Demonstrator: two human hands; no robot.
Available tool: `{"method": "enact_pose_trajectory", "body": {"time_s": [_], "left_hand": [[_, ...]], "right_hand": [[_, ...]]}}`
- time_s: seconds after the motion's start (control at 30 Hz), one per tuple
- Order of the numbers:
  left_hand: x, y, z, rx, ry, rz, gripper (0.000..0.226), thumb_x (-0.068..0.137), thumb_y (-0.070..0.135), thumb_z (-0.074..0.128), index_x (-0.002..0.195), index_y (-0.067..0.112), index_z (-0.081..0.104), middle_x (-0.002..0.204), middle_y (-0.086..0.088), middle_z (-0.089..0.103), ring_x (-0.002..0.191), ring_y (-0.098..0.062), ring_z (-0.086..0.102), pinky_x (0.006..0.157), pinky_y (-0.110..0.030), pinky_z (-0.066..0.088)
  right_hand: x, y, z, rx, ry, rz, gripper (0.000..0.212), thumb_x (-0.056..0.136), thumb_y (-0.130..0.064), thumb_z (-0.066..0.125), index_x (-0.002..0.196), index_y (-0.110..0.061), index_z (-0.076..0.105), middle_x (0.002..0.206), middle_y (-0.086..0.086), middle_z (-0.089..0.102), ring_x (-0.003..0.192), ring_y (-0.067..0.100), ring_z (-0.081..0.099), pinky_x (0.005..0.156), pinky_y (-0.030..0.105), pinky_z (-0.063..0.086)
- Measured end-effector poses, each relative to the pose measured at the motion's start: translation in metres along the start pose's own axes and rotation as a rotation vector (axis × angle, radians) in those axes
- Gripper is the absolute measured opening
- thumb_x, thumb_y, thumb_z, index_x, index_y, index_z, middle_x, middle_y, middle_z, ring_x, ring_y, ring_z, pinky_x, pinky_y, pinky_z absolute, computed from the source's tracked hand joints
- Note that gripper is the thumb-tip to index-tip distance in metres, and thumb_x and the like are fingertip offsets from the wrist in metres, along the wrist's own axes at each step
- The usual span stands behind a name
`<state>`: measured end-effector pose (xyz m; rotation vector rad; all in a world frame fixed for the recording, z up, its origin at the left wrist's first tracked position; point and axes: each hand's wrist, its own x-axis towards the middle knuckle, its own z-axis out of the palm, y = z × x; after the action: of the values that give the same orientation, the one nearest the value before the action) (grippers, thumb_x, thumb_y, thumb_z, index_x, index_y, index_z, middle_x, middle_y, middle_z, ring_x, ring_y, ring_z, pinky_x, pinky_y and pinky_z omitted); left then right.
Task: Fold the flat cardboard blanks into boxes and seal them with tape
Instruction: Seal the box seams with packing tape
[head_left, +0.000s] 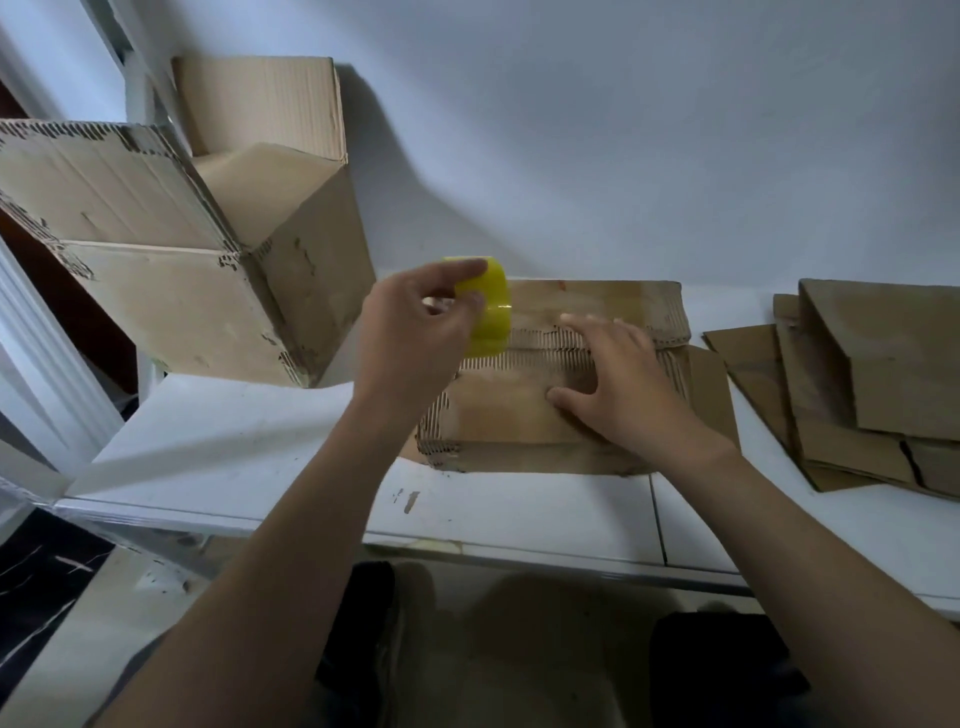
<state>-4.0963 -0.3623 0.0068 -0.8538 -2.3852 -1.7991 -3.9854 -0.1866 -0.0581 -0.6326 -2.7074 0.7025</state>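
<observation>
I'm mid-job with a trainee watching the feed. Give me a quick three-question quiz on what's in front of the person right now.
1. Fill in: the large open box stands left of the box being sealed; the stack of flat blanks lies to its ____.
2. True or false: the left hand grips the yellow tape roll.
3. Multiple choice: the right hand presses flat on A) the large open box, B) the box being sealed, C) the stack of flat blanks.
Key: 1 right; 2 true; 3 B.
</observation>
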Motion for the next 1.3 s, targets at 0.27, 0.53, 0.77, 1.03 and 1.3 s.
{"method": "enact_pose_trajectory", "body": {"time_s": [0.27, 0.53, 0.77, 1.03, 1.3], "left_hand": [[0.005, 0.007, 0.038, -0.714, -0.222, -0.516, 0.025, 0.094, 0.01, 0.068, 0.116, 0.017, 0.075, 0.108, -0.009, 0.073, 0.082, -0.022, 0.067, 0.074, -0.03, 0.055], [0.011, -0.007, 0.045, -0.34, -0.195, -0.193, 0.021, 0.093, 0.028, 0.072, 0.109, 0.016, 0.078, 0.097, 0.0, 0.079, 0.094, -0.012, 0.074, 0.083, -0.03, 0.057], [0.013, -0.008, 0.045, -0.273, -0.152, -0.153, 0.007, 0.088, 0.022, 0.077, 0.092, 0.017, 0.081, 0.086, 0.003, 0.079, 0.086, -0.012, 0.075, 0.083, -0.034, 0.058], [0.027, -0.008, 0.034, -0.263, -0.078, -0.193, 0.011, 0.09, 0.025, 0.076, 0.08, 0.021, 0.077, 0.067, 0.006, 0.072, 0.063, -0.007, 0.062, 0.07, -0.032, 0.052], [0.03, -0.01, 0.03, -0.219, -0.088, -0.238, 0.022, 0.094, 0.027, 0.07, 0.076, 0.016, 0.073, 0.053, 0.013, 0.059, 0.054, -0.01, 0.047, 0.062, -0.029, 0.041]], "right_hand": [[0.004, -0.002, -0.025, 0.193, 0.245, -0.32, 0.065, 0.069, -0.05, 0.087, 0.123, -0.023, 0.062, 0.132, -0.008, 0.055, 0.125, 0.012, 0.049, 0.105, 0.036, 0.042], [0.01, -0.008, -0.032, 0.459, 0.237, -0.306, 0.019, 0.083, -0.031, 0.07, 0.1, -0.025, 0.067, 0.097, -0.014, 0.065, 0.099, 0.012, 0.063, 0.084, 0.035, 0.053], [0.01, -0.007, -0.04, 0.489, 0.217, -0.269, 0.012, 0.092, -0.027, 0.071, 0.104, -0.024, 0.07, 0.095, -0.015, 0.071, 0.093, 0.002, 0.065, 0.073, 0.014, 0.044], [0.007, 0.0, -0.067, 0.278, 0.138, -0.46, 0.073, 0.082, -0.022, 0.082, 0.137, -0.045, 0.042, 0.132, -0.04, 0.043, 0.12, -0.016, 0.045, 0.092, 0.005, 0.035], [0.016, 0.032, -0.081, -0.044, 0.176, -0.476, 0.068, 0.08, -0.013, 0.057, 0.141, -0.041, 0.043, 0.104, -0.014, 0.038, 0.1, 0.003, 0.039, 0.093, 0.019, 0.024]]}}
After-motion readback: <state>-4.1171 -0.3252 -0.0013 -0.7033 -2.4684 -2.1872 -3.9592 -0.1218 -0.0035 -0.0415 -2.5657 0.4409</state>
